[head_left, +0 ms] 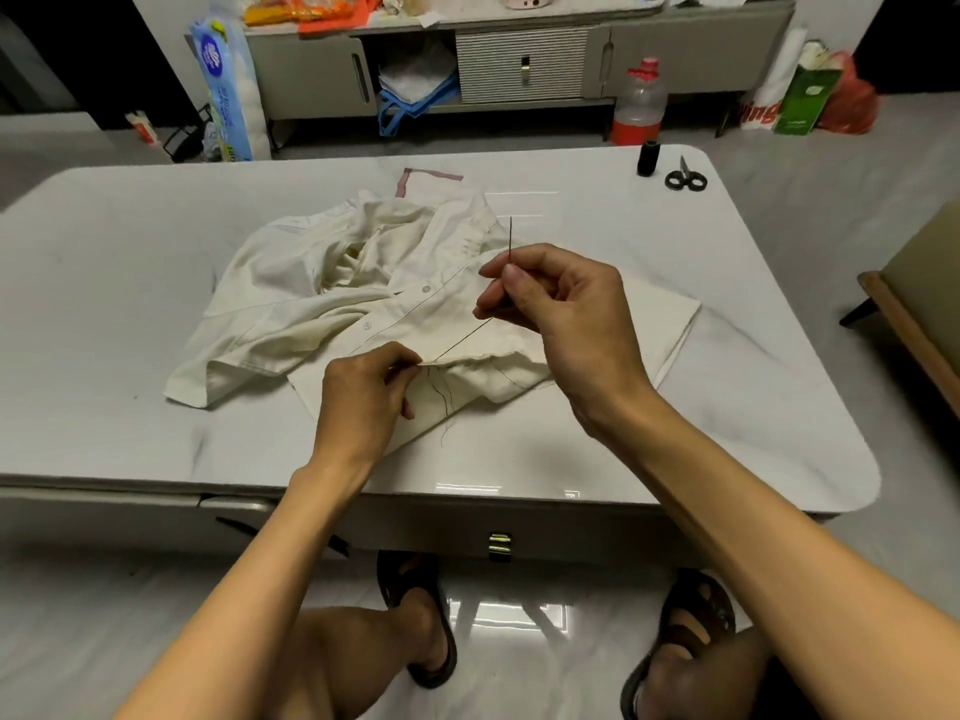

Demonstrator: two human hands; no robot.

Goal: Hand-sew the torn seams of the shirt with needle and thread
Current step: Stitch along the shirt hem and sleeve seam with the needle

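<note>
A cream shirt point(322, 283) lies crumpled on the white table point(104, 304). My left hand point(363, 397) pinches a folded seam edge of the shirt near the table's front. My right hand point(561, 314) pinches a needle point(510, 239) between thumb and forefinger, its tip pointing up. A dark thread point(460, 345) runs taut from the needle down to the seam by my left fingers. Loose dark thread ends point(445, 402) hang from the fabric below the seam.
A black thread spool point(648, 158) and black-handled scissors point(685, 177) sit at the table's far right corner. Behind the table stands a low cabinet point(519, 59), with a red-capped bottle point(639, 103) and bags on the floor. A chair edge point(914, 314) is at right.
</note>
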